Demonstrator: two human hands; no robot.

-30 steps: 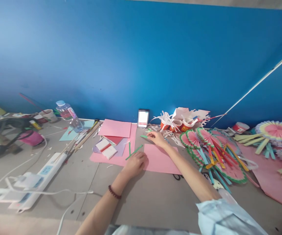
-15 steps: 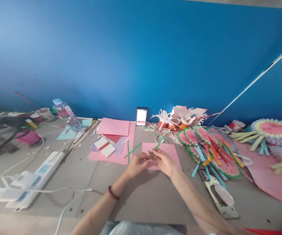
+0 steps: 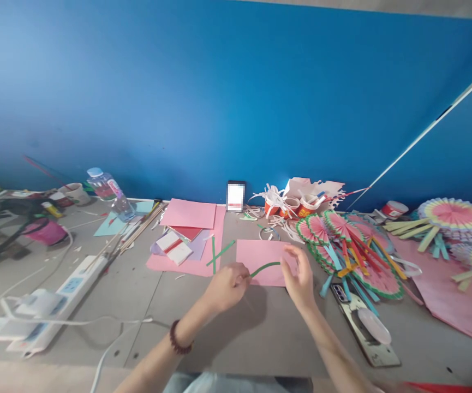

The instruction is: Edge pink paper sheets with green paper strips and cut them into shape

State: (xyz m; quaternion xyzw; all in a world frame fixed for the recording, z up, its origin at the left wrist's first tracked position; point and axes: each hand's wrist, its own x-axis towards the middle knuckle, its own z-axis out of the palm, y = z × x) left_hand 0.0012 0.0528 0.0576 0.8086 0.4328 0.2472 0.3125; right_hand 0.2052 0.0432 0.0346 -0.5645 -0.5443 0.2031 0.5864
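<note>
My left hand [image 3: 226,285] pinches one end of a thin green paper strip [image 3: 265,267], which arcs to the right above a pink paper sheet [image 3: 260,252] lying on the grey table [image 3: 236,333]. My right hand [image 3: 299,275] hovers at the strip's other end with its fingers spread, holding nothing. Two more green strips [image 3: 218,254] lie crossed on pink paper just left of my left hand. A beaded bracelet sits on my left wrist.
A heap of pink-and-green folded paper fans [image 3: 350,251] lies to the right, with more fans [image 3: 456,218] further right. Paper cups with scraps [image 3: 293,204], a phone [image 3: 236,196], a water bottle [image 3: 111,191], a power strip [image 3: 55,297] and a flat tool [image 3: 369,325] surround me.
My right hand fetched a green strip from the back of the table and brought it to my left hand. Now the left hand holds it and the right hand has let go.
</note>
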